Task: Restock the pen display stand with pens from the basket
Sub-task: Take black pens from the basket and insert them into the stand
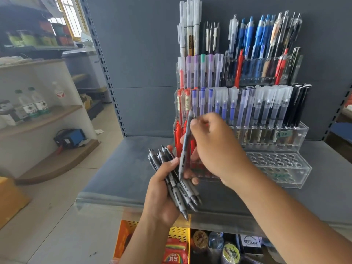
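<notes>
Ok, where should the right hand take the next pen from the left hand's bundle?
By the clicker end, coming from above. The bundle lies slanted in the left hand, clicker ends fanned clear above its fingers, tips pointing down toward you; the middles are wrapped. Free the right hand of its pen first.

Left hand (162,191), right hand (217,147): curled fingers

On the shelf (118,168), the pen display stand (297,134); basket (179,234) below; side shelving (47,115) left.
</notes>
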Demonstrator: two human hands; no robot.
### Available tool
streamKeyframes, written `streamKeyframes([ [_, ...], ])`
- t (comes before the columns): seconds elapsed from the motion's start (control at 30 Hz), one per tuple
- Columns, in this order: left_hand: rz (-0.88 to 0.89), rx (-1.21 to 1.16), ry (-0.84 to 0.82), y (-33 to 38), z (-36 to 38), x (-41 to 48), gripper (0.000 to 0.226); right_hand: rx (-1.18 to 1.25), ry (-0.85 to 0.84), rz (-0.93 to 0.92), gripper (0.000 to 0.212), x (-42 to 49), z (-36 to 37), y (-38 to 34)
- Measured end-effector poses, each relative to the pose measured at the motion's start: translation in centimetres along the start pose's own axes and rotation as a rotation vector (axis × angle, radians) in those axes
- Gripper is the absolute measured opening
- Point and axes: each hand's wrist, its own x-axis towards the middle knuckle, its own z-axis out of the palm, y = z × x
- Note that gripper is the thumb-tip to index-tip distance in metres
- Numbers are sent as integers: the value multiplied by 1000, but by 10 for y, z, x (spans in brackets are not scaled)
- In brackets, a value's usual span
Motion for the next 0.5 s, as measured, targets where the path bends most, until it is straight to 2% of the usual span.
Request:
streamKeyframes([
  [0.13, -10, -138, 44, 3, 1, -1, 32, 266, 116, 53, 15, 7, -22, -4],
  [0.2, -10, -180, 63, 4, 0, -3, 32, 326, 138, 82, 29, 11, -36, -3],
  [0.37, -3, -213, 108, 4, -4, -2, 27, 242, 142, 60, 65, 17, -66, 5],
  [0.5, 15, -260, 105, 4, -8, 2, 7, 208, 176, 11, 69, 19, -80, 12],
])
